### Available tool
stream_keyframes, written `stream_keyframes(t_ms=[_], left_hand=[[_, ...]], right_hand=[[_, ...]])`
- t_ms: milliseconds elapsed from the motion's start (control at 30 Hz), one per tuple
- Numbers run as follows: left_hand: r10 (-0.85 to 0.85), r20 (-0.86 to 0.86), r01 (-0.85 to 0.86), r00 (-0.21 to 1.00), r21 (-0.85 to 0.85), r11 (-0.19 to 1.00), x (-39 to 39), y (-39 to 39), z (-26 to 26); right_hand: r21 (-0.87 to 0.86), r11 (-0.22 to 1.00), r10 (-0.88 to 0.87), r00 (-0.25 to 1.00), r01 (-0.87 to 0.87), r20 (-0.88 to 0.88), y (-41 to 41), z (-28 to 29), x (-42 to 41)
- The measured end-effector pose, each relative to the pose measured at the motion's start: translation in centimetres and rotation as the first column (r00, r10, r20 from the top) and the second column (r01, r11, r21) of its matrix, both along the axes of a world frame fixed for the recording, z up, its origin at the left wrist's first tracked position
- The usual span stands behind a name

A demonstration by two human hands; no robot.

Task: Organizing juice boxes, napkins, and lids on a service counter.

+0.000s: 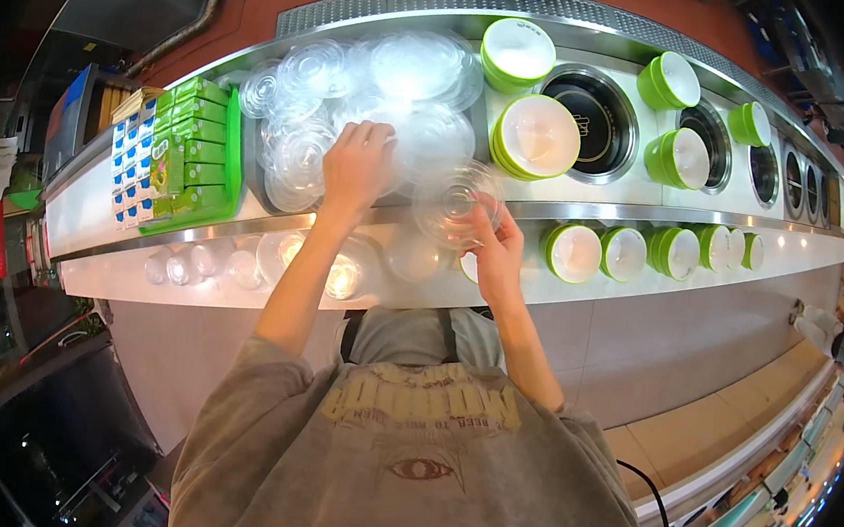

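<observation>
My right hand (494,251) grips a round clear plastic lid (438,208) by its right side, tilted above the counter's front ledge. My left hand (358,171) reaches into a heap of similar clear lids (436,140), its fingers bent downward. The fingertips are partly hidden, so I cannot tell whether they pinch a lid. A grey tray (251,166) holds the heap, with several lids stacked and overlapping. Strong glare blurs the back lids. Just right of the tray stand two stacks of green bowls with white insides, the nearer stack (537,136) closer to my right hand.
Left of the tray, a green tray (233,172) carries green boxes (202,150) beside small white-and-blue cartons (129,170). Round black-bottomed wells (592,124) line the counter rightward. More bowl stacks (575,253) and clear containers (244,269) occupy the lower front ledge.
</observation>
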State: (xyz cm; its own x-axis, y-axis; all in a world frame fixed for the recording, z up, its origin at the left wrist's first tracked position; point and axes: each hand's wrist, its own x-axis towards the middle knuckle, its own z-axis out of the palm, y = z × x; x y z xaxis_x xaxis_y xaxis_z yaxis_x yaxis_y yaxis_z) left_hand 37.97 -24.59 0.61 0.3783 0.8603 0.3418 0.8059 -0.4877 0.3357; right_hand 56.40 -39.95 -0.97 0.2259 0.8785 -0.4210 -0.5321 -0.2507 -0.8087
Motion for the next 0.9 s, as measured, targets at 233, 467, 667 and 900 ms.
stream_keyframes(t_ms=[233, 467, 667, 900], left_hand=[[-0.217, 0.11, 0.206, 0.97, 0.104, 0.973, 0.0, -5.2, 5.3], [-0.483, 0.093, 0.492, 0.87, -0.158, 0.856, -1.0, -9.4, 8.0], [-0.522, 0.185, 0.548, 0.833, -0.139, 0.825, -3.4, -9.0, 8.6], [0.515, 0.015, -0.507, 0.857, -0.154, 0.848, -11.8, -2.8, 0.5]], right_hand=[[0.024, 0.995, 0.104, 0.977, -0.101, -0.188, 0.7, -0.1, 0.6], [0.218, 0.969, 0.175, 0.945, -0.116, -0.275, 0.6, 1.6, -0.8], [0.13, 0.981, 0.159, 0.98, -0.143, -0.121, 0.1, 2.9, -2.5], [0.079, 0.997, 0.034, 0.997, -0.028, -0.071, -1.6, 3.8, -3.9]])
